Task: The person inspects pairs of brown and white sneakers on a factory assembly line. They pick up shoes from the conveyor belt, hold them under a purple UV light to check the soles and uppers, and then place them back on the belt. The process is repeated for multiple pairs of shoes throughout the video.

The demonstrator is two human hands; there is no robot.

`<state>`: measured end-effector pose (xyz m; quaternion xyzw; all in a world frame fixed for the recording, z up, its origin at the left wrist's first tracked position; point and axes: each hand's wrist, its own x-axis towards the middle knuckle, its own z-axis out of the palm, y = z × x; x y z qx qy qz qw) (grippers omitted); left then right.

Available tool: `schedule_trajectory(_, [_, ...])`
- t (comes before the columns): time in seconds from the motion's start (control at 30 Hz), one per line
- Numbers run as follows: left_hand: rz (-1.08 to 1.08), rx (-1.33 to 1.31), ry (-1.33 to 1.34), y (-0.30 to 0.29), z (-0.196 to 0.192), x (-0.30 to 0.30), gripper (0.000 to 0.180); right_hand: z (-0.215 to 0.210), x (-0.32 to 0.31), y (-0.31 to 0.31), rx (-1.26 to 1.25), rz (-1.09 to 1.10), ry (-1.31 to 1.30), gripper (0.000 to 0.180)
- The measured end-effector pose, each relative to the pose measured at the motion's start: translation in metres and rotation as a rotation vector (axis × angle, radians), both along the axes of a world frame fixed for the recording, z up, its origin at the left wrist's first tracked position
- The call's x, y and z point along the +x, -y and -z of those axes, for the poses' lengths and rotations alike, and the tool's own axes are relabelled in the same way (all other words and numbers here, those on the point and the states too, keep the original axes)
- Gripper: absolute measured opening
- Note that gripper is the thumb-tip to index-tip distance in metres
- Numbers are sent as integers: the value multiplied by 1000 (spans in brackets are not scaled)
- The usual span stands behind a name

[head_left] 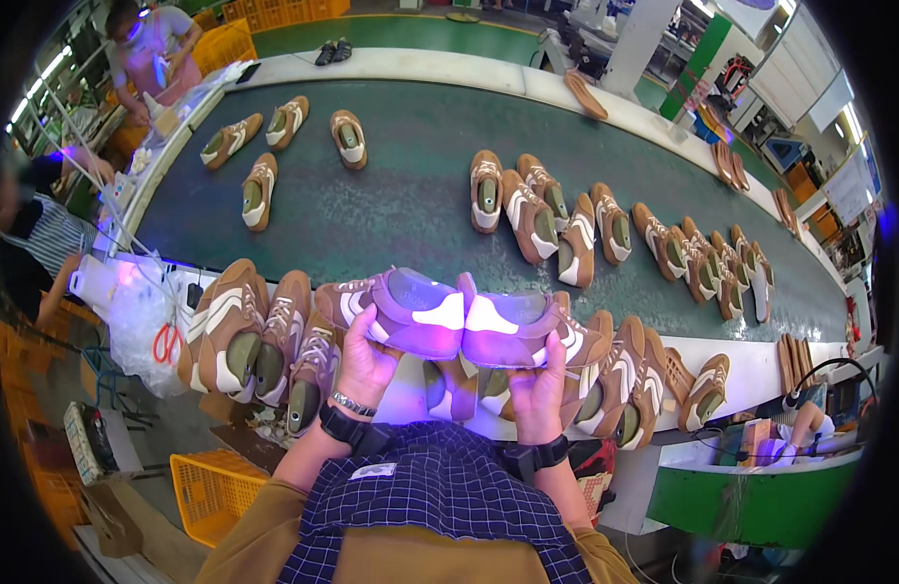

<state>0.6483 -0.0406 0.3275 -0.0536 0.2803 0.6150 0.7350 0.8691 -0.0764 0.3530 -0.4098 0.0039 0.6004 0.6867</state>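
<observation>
Heel to heel in front of me, two brown sneakers with white heel patches are held up under violet light. My left hand [367, 365] grips the left sneaker [403, 316] by its sole, thumb along the side. The right sneaker [513, 329] sits in my right hand [539, 389], fingers under its sole. Their toes point outward, apart from each other. Just left of my left hand stand several brown-and-white sneakers [231, 321] on the near ledge. More sneakers [625, 375] lean together to the right of my right hand, and others stand partly hidden below the held pair.
Beyond the ledge runs a dark green conveyor belt [401, 204] with scattered sneakers [532, 214]. Red-handled scissors [166, 344] and clear plastic bags [138, 311] lie at left. A yellow crate [211, 496] stands low left. Two people [153, 54] work at the left side.
</observation>
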Motion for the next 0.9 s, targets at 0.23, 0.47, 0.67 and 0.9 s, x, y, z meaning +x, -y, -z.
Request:
schedule_trajectory(0.23, [4,-12,11,2,3,-1,38,8,1,1,-18,-19,19,41])
schedule_trajectory(0.47, [7,-27,7,5,5,0,37,13,1,3,-40,-31,31,42])
schedule_trajectory(0.67, [-8,6,-74,6,0,0,34,2,-3,2,-7,-41,76,39])
schedule_trajectory(0.9, [-41,68,-193,7,-5,-9,32,-11,-4,-1,61,-12,215,42])
